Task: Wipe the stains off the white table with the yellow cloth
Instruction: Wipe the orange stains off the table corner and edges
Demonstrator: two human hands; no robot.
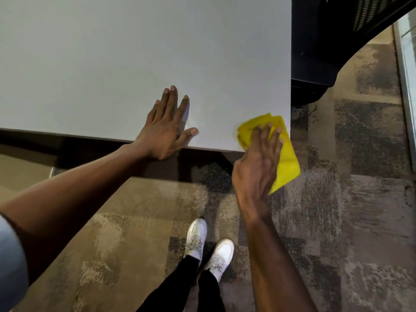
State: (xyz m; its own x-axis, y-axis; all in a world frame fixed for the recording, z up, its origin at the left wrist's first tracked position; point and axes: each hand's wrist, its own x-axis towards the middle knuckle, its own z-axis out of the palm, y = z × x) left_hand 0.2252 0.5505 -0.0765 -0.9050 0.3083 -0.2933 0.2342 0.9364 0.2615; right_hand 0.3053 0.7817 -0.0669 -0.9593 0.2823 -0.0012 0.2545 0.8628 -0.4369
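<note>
The white table (135, 55) fills the upper left of the head view, with its near right corner in front of me. My right hand (256, 163) presses the folded yellow cloth (286, 158) onto that corner; part of the cloth hangs off the table's edge. My left hand (167, 127) lies flat on the tabletop near the front edge, fingers spread, holding nothing. A faint pale smear (191, 119) shows on the surface just right of my left fingers. No other stain is plain to see.
A dark chair or cabinet base (315, 64) stands right of the table. Patterned brown and grey carpet (360, 199) covers the floor. My white shoes (209, 251) and dark trousers are below the table's front edge. A pale panel (407, 86) runs along the far right.
</note>
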